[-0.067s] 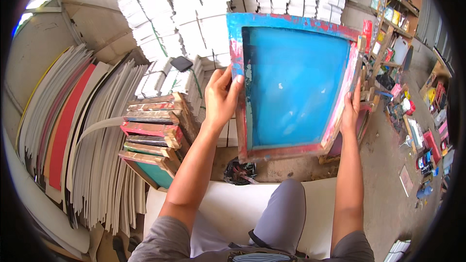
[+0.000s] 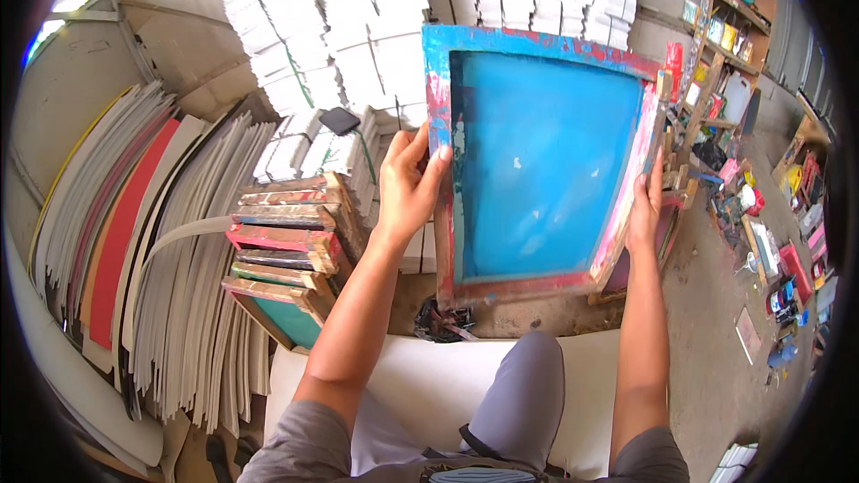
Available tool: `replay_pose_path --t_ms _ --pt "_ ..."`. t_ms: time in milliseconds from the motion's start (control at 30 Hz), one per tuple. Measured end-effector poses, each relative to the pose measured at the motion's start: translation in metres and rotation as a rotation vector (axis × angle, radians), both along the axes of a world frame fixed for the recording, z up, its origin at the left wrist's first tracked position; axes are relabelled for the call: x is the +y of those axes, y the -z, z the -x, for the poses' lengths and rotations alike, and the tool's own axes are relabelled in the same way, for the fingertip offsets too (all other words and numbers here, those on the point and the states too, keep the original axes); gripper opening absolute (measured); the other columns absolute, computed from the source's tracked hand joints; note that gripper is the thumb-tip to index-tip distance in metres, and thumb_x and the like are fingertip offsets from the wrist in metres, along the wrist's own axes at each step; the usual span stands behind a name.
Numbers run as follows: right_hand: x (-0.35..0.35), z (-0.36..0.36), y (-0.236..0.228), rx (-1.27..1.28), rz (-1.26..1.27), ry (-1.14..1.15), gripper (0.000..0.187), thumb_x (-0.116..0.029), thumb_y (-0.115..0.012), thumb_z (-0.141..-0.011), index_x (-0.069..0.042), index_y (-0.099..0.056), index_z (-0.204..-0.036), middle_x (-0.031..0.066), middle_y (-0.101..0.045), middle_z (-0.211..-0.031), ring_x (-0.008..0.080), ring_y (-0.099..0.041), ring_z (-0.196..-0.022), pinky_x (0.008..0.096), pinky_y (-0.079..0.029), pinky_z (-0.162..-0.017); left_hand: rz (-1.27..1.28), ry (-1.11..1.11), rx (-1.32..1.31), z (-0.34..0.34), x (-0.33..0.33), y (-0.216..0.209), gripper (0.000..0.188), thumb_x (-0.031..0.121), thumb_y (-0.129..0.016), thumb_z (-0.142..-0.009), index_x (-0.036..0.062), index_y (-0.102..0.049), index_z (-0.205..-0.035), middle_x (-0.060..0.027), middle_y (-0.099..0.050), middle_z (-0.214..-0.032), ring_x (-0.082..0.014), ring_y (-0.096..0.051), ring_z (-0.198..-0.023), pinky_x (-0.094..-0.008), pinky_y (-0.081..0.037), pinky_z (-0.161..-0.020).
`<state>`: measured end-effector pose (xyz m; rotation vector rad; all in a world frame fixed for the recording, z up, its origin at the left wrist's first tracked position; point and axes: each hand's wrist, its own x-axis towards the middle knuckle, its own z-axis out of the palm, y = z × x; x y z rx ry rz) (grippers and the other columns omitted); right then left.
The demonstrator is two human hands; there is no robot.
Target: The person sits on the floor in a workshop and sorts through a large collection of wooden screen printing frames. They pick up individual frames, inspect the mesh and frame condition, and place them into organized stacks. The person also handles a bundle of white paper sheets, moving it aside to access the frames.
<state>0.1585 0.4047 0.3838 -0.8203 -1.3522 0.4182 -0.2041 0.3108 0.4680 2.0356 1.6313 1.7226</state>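
A screen-printing frame (image 2: pixel 537 170) is held up in front of me, tilted. Its mesh is blue with a few pale spots, and its wooden border is smeared with blue, red and pink paint. My left hand (image 2: pixel 412 181) grips the left side, thumb on the front face and fingers curled behind the edge. On the opposite side my right hand (image 2: pixel 644 210) closes round the right edge; part of its fingers is hidden behind the wood. Left of my left forearm, several similar frames (image 2: pixel 282 237) stand in a row, the nearest with green mesh.
Large sheets (image 2: pixel 192 277) lean in a thick stack at the left. White bundled paper stacks (image 2: pixel 358 27) rise at the back, with a dark flat object (image 2: pixel 339 121) on one. A black plastic bag (image 2: pixel 443 320) lies beyond my knees. Mixed clutter (image 2: pixel 787 277) covers the floor at right, below shelves (image 2: pixel 738 0).
The view has shifted very slightly. Both hands keep their hold on the frame, which stays at almost the same place and tilt.
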Motion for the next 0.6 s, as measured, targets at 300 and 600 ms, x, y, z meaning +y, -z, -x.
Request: replay_pose_path --t_ms 300,600 --pt "-0.086 0.049 -0.022 0.306 0.15 -0.273 0.056 -0.023 -0.043 -0.11 -0.017 -0.025 -0.163 0.0058 -0.025 -0.167 0.0199 -0.022 -0.152 0.0358 -0.016 -0.124 -0.013 0.177 -0.002 0.055 -0.126 -0.028 0.08 0.009 -0.082 -0.082 -0.005 -0.043 -0.151 -0.0062 -0.045 -0.096 -0.0165 -0.046 -0.083 -0.0293 -0.044 -0.077" --pt "-0.172 0.163 -0.023 0.324 0.313 -0.506 0.062 -0.036 -0.047 -0.109 -0.002 -0.03 -0.157 0.0108 -0.035 -0.159 0.0216 -0.033 -0.146 0.0361 -0.023 -0.12 0.033 -0.066 0.104 0.165 -0.275 -0.04 0.076 0.006 -0.079 -0.081 0.0027 -0.046 -0.15 -0.0086 -0.051 -0.098 -0.0206 -0.053 -0.086 -0.0322 -0.048 -0.082"
